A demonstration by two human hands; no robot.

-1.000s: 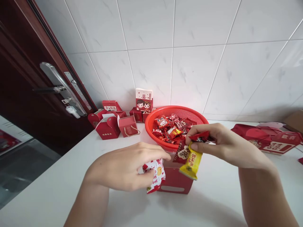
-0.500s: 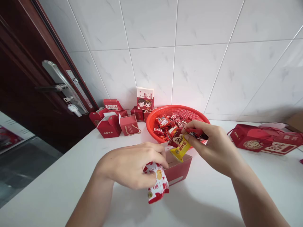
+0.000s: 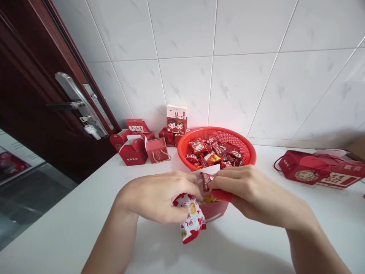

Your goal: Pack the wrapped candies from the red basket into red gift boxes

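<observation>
My left hand (image 3: pixel 159 196) is closed on a white and red candy packet (image 3: pixel 192 219), its fingertips at the left side of an open red box (image 3: pixel 215 211). Over the box opening, my right hand (image 3: pixel 251 190) pinches red-wrapped candies (image 3: pixel 207 182); its fingertips reach down at the rim. A bit of yellow wrapper (image 3: pixel 209 199) shows inside the box. Just behind stands a red mesh basket (image 3: pixel 248 141) holding many wrapped candies (image 3: pixel 212 158). The box's inside is mostly hidden by my hands.
Several small red boxes (image 3: pixel 133 152) stand at the back left, with a printed card box (image 3: pixel 176 118) near the tiled wall. Larger red gift boxes (image 3: pixel 299 167) lie at the right. A dark red door (image 3: pixel 31 76) with a metal handle is at the left.
My right hand has moved down from the basket's front edge to the box opening. The yellow packet it held is now low inside the box. My left hand has barely moved.
</observation>
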